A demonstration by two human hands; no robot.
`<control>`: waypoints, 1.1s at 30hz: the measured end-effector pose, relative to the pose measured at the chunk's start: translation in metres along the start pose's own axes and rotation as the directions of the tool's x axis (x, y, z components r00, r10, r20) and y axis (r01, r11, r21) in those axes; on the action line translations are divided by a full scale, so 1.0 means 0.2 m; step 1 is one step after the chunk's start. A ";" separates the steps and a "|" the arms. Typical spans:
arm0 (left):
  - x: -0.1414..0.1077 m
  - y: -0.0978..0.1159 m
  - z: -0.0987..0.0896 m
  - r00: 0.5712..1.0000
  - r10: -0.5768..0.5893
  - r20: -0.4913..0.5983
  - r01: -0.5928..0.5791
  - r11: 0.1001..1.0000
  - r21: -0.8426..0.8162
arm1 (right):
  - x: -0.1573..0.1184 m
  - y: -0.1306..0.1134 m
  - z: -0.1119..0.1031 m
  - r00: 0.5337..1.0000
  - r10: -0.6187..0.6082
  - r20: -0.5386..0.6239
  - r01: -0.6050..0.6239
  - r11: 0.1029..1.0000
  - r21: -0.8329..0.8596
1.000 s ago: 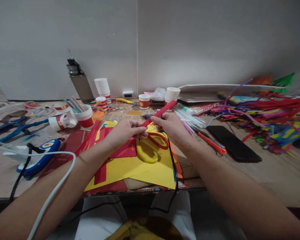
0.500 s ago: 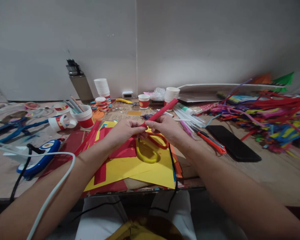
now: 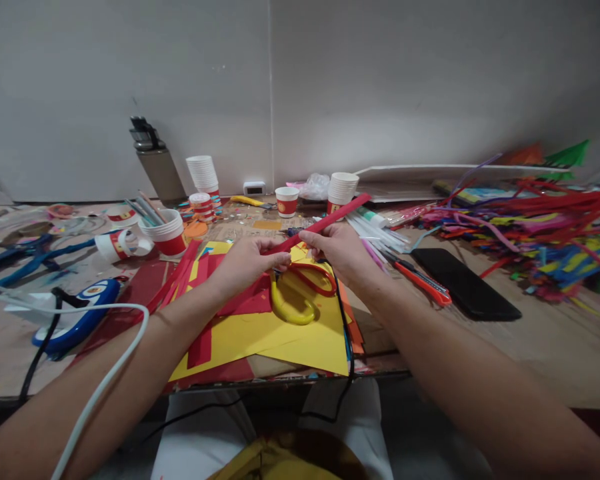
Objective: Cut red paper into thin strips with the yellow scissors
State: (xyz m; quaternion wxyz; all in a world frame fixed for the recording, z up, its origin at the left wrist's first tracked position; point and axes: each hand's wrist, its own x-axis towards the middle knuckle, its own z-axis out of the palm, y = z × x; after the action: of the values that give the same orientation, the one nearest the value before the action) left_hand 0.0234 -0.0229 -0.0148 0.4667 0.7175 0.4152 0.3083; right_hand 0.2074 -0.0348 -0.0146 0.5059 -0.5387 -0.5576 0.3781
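A long red strip (image 3: 337, 215) slants up to the right between my hands. My left hand (image 3: 253, 262) pinches its lower left part, and my right hand (image 3: 335, 245) grips it further along, the far end sticking out beyond the fingers. Below the hands lie scissors with yellow and red handles (image 3: 294, 313), their blades hidden. They rest on yellow sheets (image 3: 280, 343) and red paper (image 3: 243, 300). More red strips (image 3: 183, 270) lie left of my left hand.
To the right are an orange cutter (image 3: 425, 285), a black phone (image 3: 465, 283) and a pile of coloured strips (image 3: 545, 233). Paper cups (image 3: 287, 202) stand at the back. On the left are a cup of pencils (image 3: 167, 237), a blue-and-white device (image 3: 93, 310) and a white cable (image 3: 113, 373).
My hands have moved slightly apart along the red strip, which now lies more stretched out and reaches further right. The rest stays in place.
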 end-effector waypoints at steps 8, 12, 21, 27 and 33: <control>0.00 0.01 0.00 0.999 -0.006 0.053 0.008 1.000 -0.030 | 0.00 0.00 0.01 1.000 0.026 0.003 -0.026 0.997 0.072; 0.00 0.02 0.00 0.998 -0.008 0.064 0.013 0.998 -0.068 | 0.00 0.00 0.00 1.000 0.025 0.004 -0.025 0.998 0.058; 0.01 0.00 0.00 0.996 -0.040 0.081 0.052 0.988 -0.148 | 0.01 0.02 0.00 1.000 0.005 0.007 -0.005 0.997 0.079; 0.01 0.00 -0.01 0.995 -0.036 0.095 0.050 0.987 -0.151 | 0.01 0.01 0.00 1.000 0.023 -0.001 -0.023 0.998 0.058; 0.02 -0.01 -0.01 0.992 -0.052 0.114 0.078 0.968 -0.238 | 0.00 0.00 0.00 0.999 0.007 0.035 -0.010 0.996 0.090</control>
State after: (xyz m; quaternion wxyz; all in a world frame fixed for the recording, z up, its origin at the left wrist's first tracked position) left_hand 0.0222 -0.0182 -0.0160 0.5819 0.6568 0.3722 0.3024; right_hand 0.2070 -0.0355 -0.0139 0.5182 -0.5112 -0.5463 0.4145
